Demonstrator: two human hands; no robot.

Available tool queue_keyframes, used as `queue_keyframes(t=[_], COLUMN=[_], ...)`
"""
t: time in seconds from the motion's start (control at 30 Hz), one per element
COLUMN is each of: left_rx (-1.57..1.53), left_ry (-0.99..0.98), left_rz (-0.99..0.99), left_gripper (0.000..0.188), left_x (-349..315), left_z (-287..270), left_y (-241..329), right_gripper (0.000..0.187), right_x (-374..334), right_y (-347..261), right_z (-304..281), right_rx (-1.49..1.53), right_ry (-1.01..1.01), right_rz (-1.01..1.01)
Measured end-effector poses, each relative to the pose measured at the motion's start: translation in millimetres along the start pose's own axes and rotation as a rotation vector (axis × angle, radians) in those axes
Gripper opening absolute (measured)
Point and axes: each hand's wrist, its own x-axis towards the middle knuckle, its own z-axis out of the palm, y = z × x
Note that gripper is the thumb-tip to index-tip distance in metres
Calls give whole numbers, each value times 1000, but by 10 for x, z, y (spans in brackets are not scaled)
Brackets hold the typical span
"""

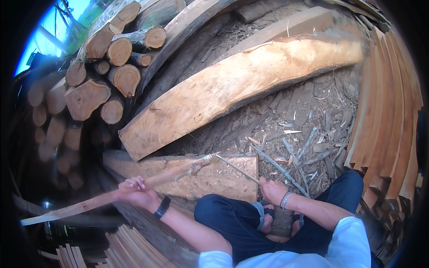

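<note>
A long, pale, partly peeled wooden pole [174, 175] runs from the lower left up toward the middle. My left hand [137, 195] is wrapped round it about midway. In my right hand [273, 191] is a thin, straight, brownish strip [239, 168]; whether it is a stick or a blade seen edge-on, I cannot tell. Its far tip meets or nearly meets the pole's right end. Below that end lies a sawn plank [232, 178] with small chips on it, in front of my bent knees.
A big curved timber slab [241, 80] lies beyond the plank. Cut logs [126, 80] are piled at the far left. Stacked boards [380, 107] stand at the right, more boards [129, 245] at lower left. Thin sticks [277, 165] and wood shavings litter the ground.
</note>
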Motion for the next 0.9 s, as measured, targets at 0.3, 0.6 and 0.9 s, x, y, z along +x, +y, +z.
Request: queue_keyframes(t=[0.3, 0.6, 0.9], left_rx=[1, -33, -10], left_ry=[-31, -62, -107], left_rz=[-25, -31, -10], left_gripper=[64, 62, 63], left_x=[-20, -92, -24], left_z=[103, 121, 55], left_y=[-74, -76, -9], right_gripper=[22, 24, 20], right_x=[-9, 15, 44], right_y=[481, 457, -6], right_z=[452, 469, 118], right_rx=[-55, 18, 85], right_ry=[28, 10, 25], right_rz=[12, 58, 16])
